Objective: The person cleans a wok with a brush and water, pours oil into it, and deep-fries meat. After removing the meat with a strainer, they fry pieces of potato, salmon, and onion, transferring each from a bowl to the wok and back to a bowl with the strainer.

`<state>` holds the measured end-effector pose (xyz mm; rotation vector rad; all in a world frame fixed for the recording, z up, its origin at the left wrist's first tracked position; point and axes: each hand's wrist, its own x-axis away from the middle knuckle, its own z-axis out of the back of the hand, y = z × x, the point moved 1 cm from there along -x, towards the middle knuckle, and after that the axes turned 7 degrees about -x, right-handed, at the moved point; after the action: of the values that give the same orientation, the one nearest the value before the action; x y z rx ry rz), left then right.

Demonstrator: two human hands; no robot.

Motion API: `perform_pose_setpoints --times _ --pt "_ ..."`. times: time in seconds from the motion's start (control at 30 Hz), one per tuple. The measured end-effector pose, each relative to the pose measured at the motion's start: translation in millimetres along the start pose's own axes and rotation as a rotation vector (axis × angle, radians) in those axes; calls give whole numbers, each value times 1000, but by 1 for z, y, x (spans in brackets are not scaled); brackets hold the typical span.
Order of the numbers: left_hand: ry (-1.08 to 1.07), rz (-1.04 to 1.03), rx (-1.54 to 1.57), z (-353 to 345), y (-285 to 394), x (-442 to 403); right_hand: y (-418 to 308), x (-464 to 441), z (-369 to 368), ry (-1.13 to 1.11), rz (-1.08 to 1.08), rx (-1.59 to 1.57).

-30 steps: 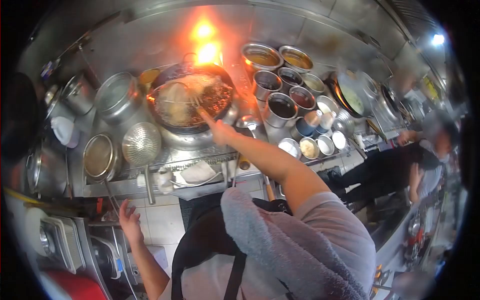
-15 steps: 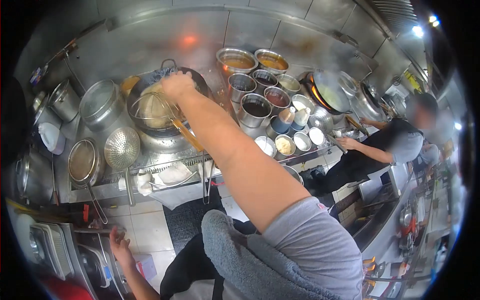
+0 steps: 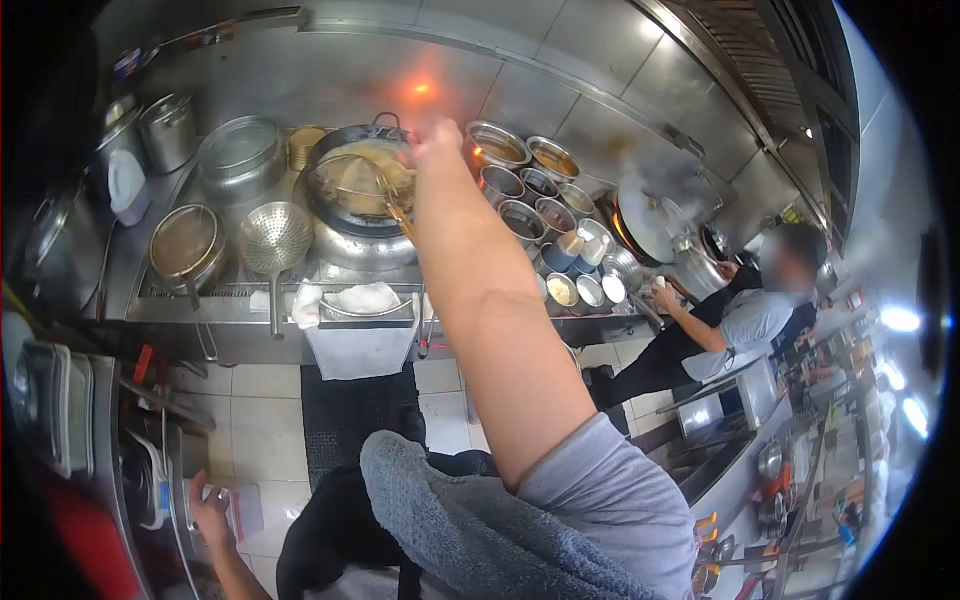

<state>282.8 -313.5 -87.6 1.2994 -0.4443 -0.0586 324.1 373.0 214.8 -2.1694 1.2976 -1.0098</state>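
Note:
My right hand (image 3: 437, 140) is stretched over the right rim of a dark wok (image 3: 322, 205), smeared by motion, so its fingers do not show clearly. Inside the wok, a wire strainer (image 3: 352, 176) rests over pale, frothy contents. The strainer's wooden handle (image 3: 404, 226) points toward me beside my right forearm, apart from the hand. Low on the left, my left hand (image 3: 210, 515) hangs near the side counter with loosely bent fingers apart, seemingly holding nothing. A grey towel (image 3: 440, 500) lies across my front.
A perforated ladle (image 3: 274, 240) and a fine sieve (image 3: 185, 240) lie left of the wok. Pots of sauces (image 3: 522, 220) stand to its right, with squeeze bottles (image 3: 563, 250). A co-worker (image 3: 750, 310) works at another wok (image 3: 640, 222) with flame under it. A white cloth (image 3: 362, 298) lies at the stove's front.
My right hand has moved from above the wok's middle to its right rim. My left hand has dropped a little. The camera view has shifted and turned.

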Motion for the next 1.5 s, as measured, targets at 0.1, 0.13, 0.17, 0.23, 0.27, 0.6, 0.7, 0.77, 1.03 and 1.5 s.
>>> perform_pose_setpoints --times 0.1,0.13,0.17,0.23,0.27,0.6,0.7,0.77,1.03,1.5 --pt "83 32 -59 8 3 16 4 14 15 32 -73 -166" --pt "82 49 -72 7 11 21 7 15 19 100 -103 -216" --pt "80 64 -88 8 15 21 9 16 24 170 -134 -268" --pt "65 32 -81 8 8 10 13 8 37 136 -2 -156" --pt "60 -5 -80 16 2 1 18 -18 50 99 56 -75" --pt "66 12 -184 1 -33 -10 98 -22 190 -61 196 2068" --pt "74 87 -156 -19 -48 -13 112 -43 196 -116 212 2140" --pt "54 118 -389 -42 -28 0 119 -67 198 -177 211 2113" --pt "6 -146 -805 -100 -73 -37 39 -102 174 -420 408 1798" --pt "62 69 -535 -199 -24 -51 -70 -146 225 -652 467 1428"
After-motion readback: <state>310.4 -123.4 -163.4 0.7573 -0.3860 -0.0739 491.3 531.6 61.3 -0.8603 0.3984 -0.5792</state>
